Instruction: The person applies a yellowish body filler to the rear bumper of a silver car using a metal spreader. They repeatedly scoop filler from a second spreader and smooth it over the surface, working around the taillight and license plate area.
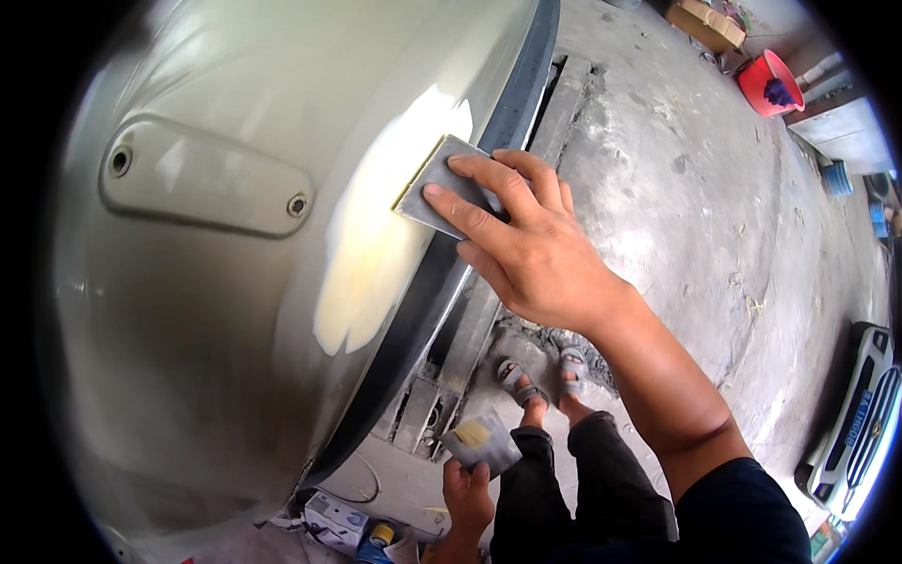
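My right hand (540, 249) grips a flat grey putty spreader (443, 183), its fingers pressed along the top of the blade. Yellow putty shows on the blade's edge, which lies against a cream-yellow putty patch (366, 273) on a champagne-coloured car body panel (216, 310). Below, beside my legs, my left hand (468, 493) pinches a second grey plate (493, 451) with a dab of yellow putty on it. A black trim strip (399, 376) runs along the panel's edge, just under the spreader.
An oblong recess (207, 179) with two bolt holes is in the panel. A red bucket (770, 85) and a cardboard box (707, 23) stand at the far right. A car front bumper (860, 423) lies at right. A white box (334, 522) sits at the lower left.
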`<state>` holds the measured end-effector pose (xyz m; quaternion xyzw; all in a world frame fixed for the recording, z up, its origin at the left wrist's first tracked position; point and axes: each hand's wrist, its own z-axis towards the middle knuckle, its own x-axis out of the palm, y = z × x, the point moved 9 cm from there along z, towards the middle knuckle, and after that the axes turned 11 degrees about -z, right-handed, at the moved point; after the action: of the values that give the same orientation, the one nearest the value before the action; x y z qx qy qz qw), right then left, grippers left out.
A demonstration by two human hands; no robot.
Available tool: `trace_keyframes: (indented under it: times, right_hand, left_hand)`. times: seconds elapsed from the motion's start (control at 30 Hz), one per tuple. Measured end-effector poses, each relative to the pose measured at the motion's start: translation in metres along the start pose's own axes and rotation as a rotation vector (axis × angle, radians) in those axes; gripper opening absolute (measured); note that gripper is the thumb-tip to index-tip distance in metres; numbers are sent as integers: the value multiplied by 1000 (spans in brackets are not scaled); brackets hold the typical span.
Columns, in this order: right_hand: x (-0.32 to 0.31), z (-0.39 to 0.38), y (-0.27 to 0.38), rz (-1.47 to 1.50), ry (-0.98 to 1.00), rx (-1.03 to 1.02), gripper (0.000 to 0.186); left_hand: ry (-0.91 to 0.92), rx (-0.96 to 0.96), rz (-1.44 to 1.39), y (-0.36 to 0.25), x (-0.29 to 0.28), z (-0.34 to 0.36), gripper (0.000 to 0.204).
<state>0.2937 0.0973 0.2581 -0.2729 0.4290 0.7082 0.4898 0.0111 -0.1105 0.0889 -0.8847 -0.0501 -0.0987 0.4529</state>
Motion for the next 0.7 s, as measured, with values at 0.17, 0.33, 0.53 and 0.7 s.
trace_keyframes:
  times: [0.17, 0.33, 0.53, 0.7]
  right_hand:
    - [5, 7, -2, -8, -35, 2, 45]
    - [11, 0, -3, 1, -31, -1, 45]
    - [2, 10, -8, -28, -66, -2, 46]
    - [8, 0, -11, -13, -53, 8, 45]
  left_hand:
    - [29, -7, -21, -4, -3, 10, 36]
    - [41, 32, -32, -13, -2, 14, 37]
    - [9, 32, -13, -17, -2, 11, 34]
    - [-3, 45, -1, -20, 3, 12, 34]
